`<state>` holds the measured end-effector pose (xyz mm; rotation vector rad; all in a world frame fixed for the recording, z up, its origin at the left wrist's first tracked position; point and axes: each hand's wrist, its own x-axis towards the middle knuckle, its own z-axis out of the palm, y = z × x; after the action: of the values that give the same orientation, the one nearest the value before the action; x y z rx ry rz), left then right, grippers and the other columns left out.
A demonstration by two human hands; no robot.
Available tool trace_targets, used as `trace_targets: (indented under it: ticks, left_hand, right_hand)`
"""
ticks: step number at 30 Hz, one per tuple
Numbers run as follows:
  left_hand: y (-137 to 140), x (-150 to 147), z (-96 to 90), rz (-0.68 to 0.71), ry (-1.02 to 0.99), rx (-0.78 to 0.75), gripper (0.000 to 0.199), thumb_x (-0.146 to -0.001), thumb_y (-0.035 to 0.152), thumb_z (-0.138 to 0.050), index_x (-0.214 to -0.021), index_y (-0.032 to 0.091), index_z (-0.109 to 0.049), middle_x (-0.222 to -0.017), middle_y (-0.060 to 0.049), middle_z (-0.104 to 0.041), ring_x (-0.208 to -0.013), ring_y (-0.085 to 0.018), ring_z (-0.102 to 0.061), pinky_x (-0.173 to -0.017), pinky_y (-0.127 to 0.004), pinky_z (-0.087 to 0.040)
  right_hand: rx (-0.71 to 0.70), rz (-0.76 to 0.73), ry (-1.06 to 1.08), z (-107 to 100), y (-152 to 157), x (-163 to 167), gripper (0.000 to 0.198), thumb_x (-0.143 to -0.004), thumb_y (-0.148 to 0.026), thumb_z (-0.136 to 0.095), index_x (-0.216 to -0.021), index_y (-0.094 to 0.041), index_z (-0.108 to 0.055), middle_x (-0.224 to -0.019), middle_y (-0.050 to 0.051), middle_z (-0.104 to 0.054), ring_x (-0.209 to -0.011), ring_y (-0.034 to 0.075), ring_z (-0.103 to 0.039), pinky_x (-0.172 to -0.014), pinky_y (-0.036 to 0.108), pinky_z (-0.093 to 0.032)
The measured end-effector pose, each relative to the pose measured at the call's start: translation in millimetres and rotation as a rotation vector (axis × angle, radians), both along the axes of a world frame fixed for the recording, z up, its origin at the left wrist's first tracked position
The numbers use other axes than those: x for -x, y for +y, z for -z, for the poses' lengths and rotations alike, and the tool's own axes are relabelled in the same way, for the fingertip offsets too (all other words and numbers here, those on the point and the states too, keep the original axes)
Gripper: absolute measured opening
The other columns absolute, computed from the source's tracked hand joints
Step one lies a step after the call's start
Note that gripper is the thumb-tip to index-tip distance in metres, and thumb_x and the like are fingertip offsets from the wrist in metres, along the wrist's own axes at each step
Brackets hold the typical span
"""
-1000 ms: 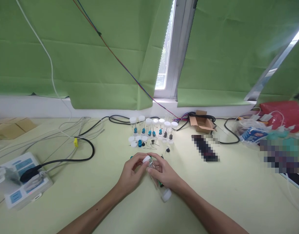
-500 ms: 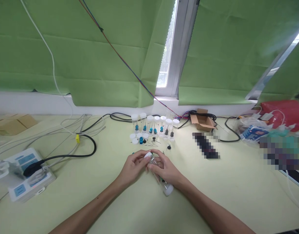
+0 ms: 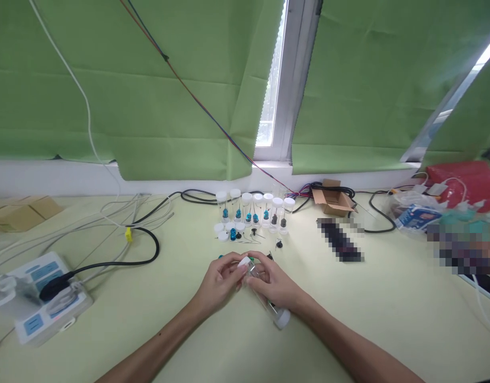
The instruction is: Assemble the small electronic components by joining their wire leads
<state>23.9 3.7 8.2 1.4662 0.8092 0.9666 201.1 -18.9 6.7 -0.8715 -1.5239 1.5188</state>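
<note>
A clear tube (image 3: 264,303) slants between my two hands, with a white cap (image 3: 283,318) at its lower right end. My left hand (image 3: 219,280) is closed, its thumb and fingers on the white cap (image 3: 243,261) at the upper end. Around the tube's middle my right hand (image 3: 277,282) is wrapped. Dark and green bits show by the right fingers; whether they lie inside the tube I cannot tell. Beyond the hands stand several white-capped clear tubes (image 3: 256,213) with blue or dark parts inside. Loose white caps (image 3: 223,235), a blue piece (image 3: 233,234) and a black knob-like part (image 3: 279,244) lie before them.
A power strip (image 3: 49,292) with plugs and cables takes up the left. Cardboard boxes (image 3: 25,211) sit at the back left. An open cardboard box (image 3: 333,199) stands at the back right, near black cables (image 3: 378,223), a blue packet (image 3: 418,218) and a blurred dark object (image 3: 340,242).
The view has shifted slightly, so things on the table sit a little lower. Both hands keep their hold on the tube, whose lower end now points a bit further right.
</note>
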Motion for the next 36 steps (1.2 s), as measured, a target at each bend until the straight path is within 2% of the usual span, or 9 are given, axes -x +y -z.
trace_targets:
  ticks: [9, 18, 25, 31, 36]
  left_hand:
    - [-2.7, -3.0, -1.6, -0.03, 0.027, -0.04, 0.026, -0.085, 0.04, -0.063, -0.095, 0.017, -0.066, -0.078, -0.003, -0.062, -0.059, -0.012, -0.052, -0.056, -0.026, -0.044]
    - [-6.4, -10.7, 6.7, -0.061, -0.03, 0.008, 0.027, -0.088, 0.043, -0.059, -0.098, 0.018, -0.061, -0.077, -0.001, -0.061, -0.056, -0.01, -0.048, -0.052, -0.023, -0.041]
    - [-8.7, -10.2, 3.2, -0.053, 0.002, 0.009, 0.028, -0.089, 0.045, -0.058, -0.095, 0.018, -0.06, -0.071, 0.0, -0.06, -0.055, -0.011, -0.048, -0.052, -0.024, -0.04]
    - [-7.8, -10.0, 5.7, -0.068, -0.014, -0.022, 0.027, -0.088, 0.042, -0.06, -0.103, 0.02, -0.065, -0.074, -0.001, -0.062, -0.057, -0.012, -0.052, -0.057, -0.025, -0.046]
    - [-6.1, -8.8, 8.8, -0.082, 0.033, -0.056, 0.037, -0.09, 0.038, -0.057, -0.121, 0.019, -0.064, -0.071, -0.001, -0.064, -0.062, -0.015, -0.057, -0.065, -0.029, -0.05]
  right_hand:
    - [-0.021, -0.001, 0.02, 1.1, -0.8, -0.7, 0.044, -0.087, -0.022, -0.059, -0.129, -0.023, -0.045, -0.083, -0.001, -0.062, -0.065, 0.011, -0.056, -0.056, 0.021, -0.042]
    - [-0.006, 0.029, 0.019, 1.0, -1.0, 1.4, 0.044, -0.085, -0.021, -0.062, -0.125, -0.021, -0.046, -0.084, -0.001, -0.061, -0.069, 0.012, -0.059, -0.06, 0.023, -0.044]
    - [-0.01, 0.053, 0.007, 5.8, -0.8, 3.2, 0.043, -0.084, -0.024, -0.065, -0.122, -0.021, -0.046, -0.085, 0.0, -0.064, -0.072, 0.014, -0.064, -0.064, 0.025, -0.048]
    - [-0.019, 0.11, -0.055, 9.4, 0.5, 4.3, 0.042, -0.084, -0.029, -0.063, -0.122, -0.021, -0.048, -0.077, -0.001, -0.065, -0.054, 0.01, -0.057, -0.046, 0.019, -0.041]
    - [-0.051, 0.162, -0.027, 11.9, 2.5, 4.7, 0.04, -0.085, -0.031, -0.062, -0.122, -0.02, -0.052, -0.073, 0.0, -0.065, -0.05, 0.009, -0.052, -0.045, 0.019, -0.039]
